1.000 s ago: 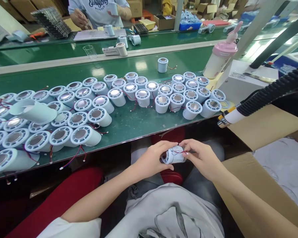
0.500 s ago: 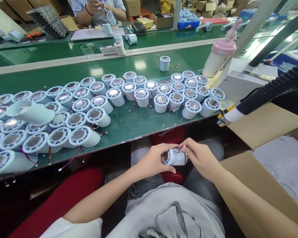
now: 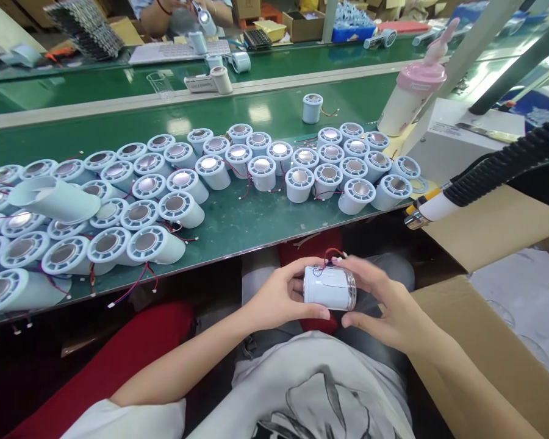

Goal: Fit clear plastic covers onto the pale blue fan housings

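Over my lap, my left hand (image 3: 286, 296) grips a light-blue cylindrical motor housing (image 3: 327, 288) by its left end, thumb below and fingers above. The housing lies on its side, with a clear ring at its right end. Red and dark wires (image 3: 333, 253) with a small white plug stick up from its top. Around the right end is my right hand (image 3: 384, 299), thumb and fingers spread apart; its fingertips are blurred near the wires, and I cannot tell whether they touch. Many similar housings (image 3: 183, 180) with round metal discs stand on the green bench (image 3: 238, 213).
An empty light-blue sleeve (image 3: 55, 200) lies on the housings at left. A pink-lidded bottle (image 3: 409, 91) and a black ribbed hose (image 3: 498, 161) are at right, above an open cardboard box (image 3: 452, 329). Across the bench a person (image 3: 178, 18) holds a similar blue part.
The held housing has turned so its side and clear end face me. My right hand has gone from pinching at the wires to spread around the right end.
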The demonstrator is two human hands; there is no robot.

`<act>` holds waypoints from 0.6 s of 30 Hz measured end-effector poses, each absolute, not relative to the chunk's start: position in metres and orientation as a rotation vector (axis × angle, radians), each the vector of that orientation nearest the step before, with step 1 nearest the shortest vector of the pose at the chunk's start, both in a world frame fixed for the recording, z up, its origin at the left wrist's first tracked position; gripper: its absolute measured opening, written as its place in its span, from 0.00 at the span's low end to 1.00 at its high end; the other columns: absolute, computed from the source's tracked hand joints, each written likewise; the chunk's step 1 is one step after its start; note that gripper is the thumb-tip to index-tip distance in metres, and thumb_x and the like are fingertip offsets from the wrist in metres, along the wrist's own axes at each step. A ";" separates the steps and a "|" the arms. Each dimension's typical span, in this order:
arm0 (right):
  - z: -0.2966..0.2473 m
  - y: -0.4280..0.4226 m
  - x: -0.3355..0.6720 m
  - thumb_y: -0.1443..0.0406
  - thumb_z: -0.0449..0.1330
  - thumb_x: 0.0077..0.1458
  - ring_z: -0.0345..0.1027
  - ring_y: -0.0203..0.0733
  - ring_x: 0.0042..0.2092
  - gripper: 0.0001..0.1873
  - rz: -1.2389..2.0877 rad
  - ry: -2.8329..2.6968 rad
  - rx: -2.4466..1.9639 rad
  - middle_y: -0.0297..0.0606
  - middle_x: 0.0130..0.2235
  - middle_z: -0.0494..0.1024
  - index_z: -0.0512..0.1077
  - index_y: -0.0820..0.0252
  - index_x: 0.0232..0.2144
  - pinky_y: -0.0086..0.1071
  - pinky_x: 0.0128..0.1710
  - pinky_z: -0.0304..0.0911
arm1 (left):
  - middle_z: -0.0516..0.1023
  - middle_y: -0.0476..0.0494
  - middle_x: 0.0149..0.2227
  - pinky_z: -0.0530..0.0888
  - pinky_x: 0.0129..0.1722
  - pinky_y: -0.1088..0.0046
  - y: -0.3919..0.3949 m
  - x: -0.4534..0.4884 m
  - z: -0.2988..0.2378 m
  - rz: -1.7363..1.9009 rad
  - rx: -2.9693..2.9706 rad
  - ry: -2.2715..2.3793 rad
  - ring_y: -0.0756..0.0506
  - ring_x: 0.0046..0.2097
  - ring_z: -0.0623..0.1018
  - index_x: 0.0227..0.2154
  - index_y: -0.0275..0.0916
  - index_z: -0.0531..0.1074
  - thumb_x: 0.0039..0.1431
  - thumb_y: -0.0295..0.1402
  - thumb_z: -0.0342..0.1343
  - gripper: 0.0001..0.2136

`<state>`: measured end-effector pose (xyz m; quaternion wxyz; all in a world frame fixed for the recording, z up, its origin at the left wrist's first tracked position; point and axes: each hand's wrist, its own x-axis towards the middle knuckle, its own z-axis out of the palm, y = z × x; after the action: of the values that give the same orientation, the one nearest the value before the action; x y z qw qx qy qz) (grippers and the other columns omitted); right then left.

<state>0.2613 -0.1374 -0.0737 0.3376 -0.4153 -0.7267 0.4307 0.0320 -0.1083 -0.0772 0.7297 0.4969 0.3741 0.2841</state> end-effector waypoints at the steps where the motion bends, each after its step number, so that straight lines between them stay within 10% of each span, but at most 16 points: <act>1: -0.073 -0.137 0.262 0.66 0.67 0.54 0.62 0.50 0.62 0.34 1.084 -1.954 -1.094 0.37 0.63 0.66 0.60 0.39 0.59 0.47 0.59 0.64 | 0.75 0.36 0.51 0.76 0.48 0.58 -0.109 0.032 -0.076 0.617 1.092 0.823 0.37 0.51 0.77 0.55 0.41 0.66 0.39 0.35 0.73 0.37; 18: -0.048 -0.141 0.259 0.63 0.70 0.51 0.67 0.48 0.57 0.24 1.589 -1.534 -1.173 0.38 0.55 0.72 0.67 0.48 0.48 0.42 0.55 0.68 | 0.66 0.37 0.63 0.72 0.57 0.57 -0.110 0.019 -0.050 0.621 1.543 0.788 0.35 0.60 0.70 0.63 0.47 0.61 0.44 0.34 0.71 0.41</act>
<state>0.2588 -0.1410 -0.0480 0.3151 -0.4452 -0.5821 0.6031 0.0191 -0.1097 -0.0497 0.6058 0.6670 0.3409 0.2684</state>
